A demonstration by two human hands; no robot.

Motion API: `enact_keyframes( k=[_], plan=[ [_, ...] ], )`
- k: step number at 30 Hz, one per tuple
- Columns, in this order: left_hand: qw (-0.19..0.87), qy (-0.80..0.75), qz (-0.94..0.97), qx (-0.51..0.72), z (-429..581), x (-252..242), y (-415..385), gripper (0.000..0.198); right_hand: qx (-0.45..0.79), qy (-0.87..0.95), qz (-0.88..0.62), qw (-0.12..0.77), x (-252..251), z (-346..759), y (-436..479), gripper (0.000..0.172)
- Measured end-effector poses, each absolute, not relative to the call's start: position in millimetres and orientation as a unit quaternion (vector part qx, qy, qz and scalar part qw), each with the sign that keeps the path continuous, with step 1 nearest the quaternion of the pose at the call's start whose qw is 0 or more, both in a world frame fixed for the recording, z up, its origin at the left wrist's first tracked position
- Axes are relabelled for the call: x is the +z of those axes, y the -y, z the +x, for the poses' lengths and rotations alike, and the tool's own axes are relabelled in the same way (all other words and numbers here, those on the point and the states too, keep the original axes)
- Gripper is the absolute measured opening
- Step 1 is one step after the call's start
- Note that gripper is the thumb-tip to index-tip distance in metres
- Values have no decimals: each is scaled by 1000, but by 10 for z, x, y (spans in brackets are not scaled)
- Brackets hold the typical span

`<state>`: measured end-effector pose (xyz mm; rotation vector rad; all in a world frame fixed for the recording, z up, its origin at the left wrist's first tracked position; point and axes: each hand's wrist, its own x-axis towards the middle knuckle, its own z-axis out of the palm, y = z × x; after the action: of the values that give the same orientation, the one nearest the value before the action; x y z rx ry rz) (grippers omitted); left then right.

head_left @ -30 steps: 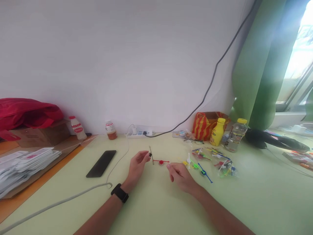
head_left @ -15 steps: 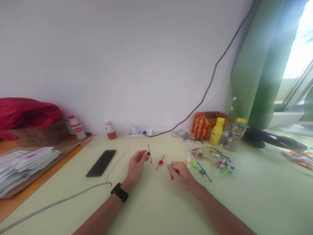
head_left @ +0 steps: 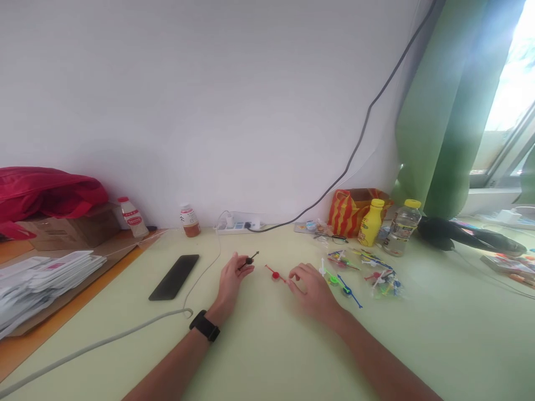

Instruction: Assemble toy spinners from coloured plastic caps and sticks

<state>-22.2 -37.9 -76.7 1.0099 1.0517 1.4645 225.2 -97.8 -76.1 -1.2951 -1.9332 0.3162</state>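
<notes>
Presently, a black spinner is grasped by the fingers of the left hand, its pointed arm tilted upward. On the tabletop, a red spinner is situated between both hands, one end near the right hand, whose fingers are bent and released; contact cannot be confirmed. To its right, a green spinner and a blue spinner are noted

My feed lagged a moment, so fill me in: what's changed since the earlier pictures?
The black spinner, still in the left hand, has turned from near upright to slanting up rightward. The red spinner has turned in place; the right hand has opened beside it. The phone stayed put.
</notes>
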Motion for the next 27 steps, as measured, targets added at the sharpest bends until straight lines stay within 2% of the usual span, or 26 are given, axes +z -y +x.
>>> enact_keyframes(
  k=[4,7,13,17,21,24,27],
  plan=[
    [496,-439,451,598,-219,-782,386,50,97,726,-560,387,-763,2349,912,10],
    [480,-454,472,584,-208,-771,407,50,68,712,-591,373,-775,2409,868,13],
    [449,-487,511,548,-184,-746,436,46,-66,648,-708,271,-887,2544,869,32],
    [432,-502,547,513,-172,-742,459,45,-37,640,-739,206,-899,2604,890,42],
    [424,-515,590,456,-158,-737,487,40,3,648,-745,158,-840,2567,888,42],
    [393,-510,645,413,-145,-774,486,42,15,670,-725,158,-812,2518,902,35],
    [346,-526,667,398,-138,-848,468,52,54,699,-687,190,-804,2467,942,29]
  ],
)
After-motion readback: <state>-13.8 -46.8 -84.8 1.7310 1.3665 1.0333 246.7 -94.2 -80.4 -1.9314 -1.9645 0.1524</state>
